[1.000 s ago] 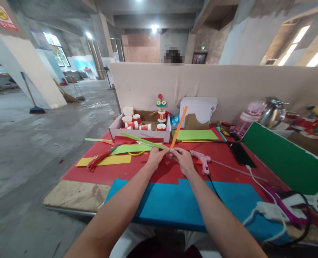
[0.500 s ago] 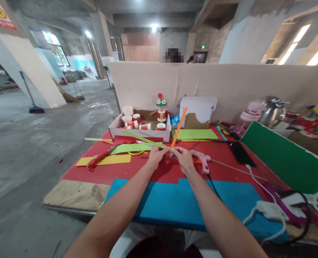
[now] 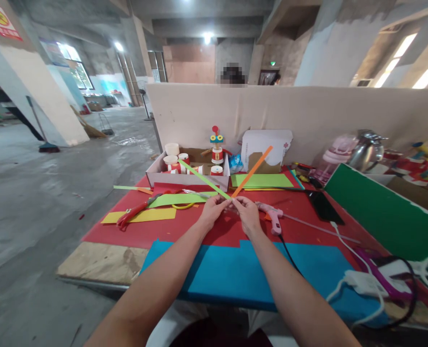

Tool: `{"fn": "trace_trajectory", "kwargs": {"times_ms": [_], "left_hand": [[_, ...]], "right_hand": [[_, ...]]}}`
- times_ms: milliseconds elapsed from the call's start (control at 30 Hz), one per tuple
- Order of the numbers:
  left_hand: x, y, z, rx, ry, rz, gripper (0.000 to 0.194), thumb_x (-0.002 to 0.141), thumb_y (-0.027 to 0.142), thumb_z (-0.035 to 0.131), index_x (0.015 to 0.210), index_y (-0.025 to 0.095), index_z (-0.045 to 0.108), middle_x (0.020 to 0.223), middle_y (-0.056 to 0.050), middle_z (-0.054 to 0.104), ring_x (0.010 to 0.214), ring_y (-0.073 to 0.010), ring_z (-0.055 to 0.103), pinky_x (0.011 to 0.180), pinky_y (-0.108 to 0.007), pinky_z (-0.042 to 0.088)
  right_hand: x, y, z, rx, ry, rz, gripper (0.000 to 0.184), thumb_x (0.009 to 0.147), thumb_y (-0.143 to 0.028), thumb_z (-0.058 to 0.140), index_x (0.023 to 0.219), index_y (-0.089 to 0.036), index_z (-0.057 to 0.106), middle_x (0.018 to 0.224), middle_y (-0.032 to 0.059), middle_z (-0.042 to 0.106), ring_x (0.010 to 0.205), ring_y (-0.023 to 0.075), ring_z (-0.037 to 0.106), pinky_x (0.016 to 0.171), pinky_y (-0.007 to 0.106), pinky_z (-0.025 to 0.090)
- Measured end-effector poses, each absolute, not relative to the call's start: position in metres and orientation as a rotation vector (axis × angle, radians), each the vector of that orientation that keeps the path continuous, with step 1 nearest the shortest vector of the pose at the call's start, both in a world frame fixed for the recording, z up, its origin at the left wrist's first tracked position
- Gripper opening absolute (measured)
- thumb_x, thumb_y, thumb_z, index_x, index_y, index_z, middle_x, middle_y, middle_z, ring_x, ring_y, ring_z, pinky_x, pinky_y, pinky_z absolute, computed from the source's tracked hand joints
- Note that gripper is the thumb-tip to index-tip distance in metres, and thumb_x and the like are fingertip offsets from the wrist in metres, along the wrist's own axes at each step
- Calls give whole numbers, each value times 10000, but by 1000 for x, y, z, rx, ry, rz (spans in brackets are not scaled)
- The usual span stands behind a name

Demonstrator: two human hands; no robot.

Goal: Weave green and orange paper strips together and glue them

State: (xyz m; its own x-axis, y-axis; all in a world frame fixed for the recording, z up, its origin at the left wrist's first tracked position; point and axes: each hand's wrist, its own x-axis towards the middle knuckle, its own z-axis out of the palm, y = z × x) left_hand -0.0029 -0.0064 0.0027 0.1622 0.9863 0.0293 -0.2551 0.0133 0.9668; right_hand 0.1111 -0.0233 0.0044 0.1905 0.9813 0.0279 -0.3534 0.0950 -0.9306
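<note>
Above the red table covering, both of my hands pinch the joined lower ends of two narrow paper strips. The green paper strip point(image 3: 204, 179) slants up to the left, and the orange paper strip point(image 3: 253, 170) slants up to the right. My left hand point(image 3: 214, 210) closes on the green strip's end; my right hand point(image 3: 246, 210) closes on the orange strip's end. Fingertips hide the exact joint. Just right of my right hand lies a pink glue gun point(image 3: 273, 217). Red-handled scissors point(image 3: 136, 214) rest to the left, across a yellow paper strip point(image 3: 163, 215).
Behind the hands, a white box point(image 3: 190, 180) holds several paper cups and a cup figure point(image 3: 217, 153). Green paper sheets point(image 3: 262, 180) lie beside it. To the right are a phone point(image 3: 324, 206), a power strip point(image 3: 373, 283) with cables, and a green board point(image 3: 383, 221).
The green strip's free end has risen and shifted right. The orange strip has tilted further right, widening the V. At far left, a person has come into view.
</note>
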Motion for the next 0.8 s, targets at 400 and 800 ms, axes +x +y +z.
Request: {"fn": "trace_trajectory", "kwargs": {"times_ms": [400, 800], "left_hand": [[-7, -1, -4, 1193, 978, 1274, 279, 605, 338, 735, 559, 150, 534, 513, 32, 512, 512, -83, 434, 517, -223, 329], [-5, -1, -4, 1177, 935, 1263, 253, 590, 348, 727, 621, 149, 573, 558, 19, 554, 543, -91, 473, 554, -230, 356]], "right_hand": [[114, -23, 3, -1026, -858, 1256, 299, 479, -341, 825, 630, -176, 626, 591, -26, 645, 567, 121, 607, 658, 286, 538], [114, -23, 2, -1027, -887, 1188, 313, 497, -382, 801, 636, -188, 600, 580, -20, 635, 554, 132, 579, 621, 288, 497]]}}
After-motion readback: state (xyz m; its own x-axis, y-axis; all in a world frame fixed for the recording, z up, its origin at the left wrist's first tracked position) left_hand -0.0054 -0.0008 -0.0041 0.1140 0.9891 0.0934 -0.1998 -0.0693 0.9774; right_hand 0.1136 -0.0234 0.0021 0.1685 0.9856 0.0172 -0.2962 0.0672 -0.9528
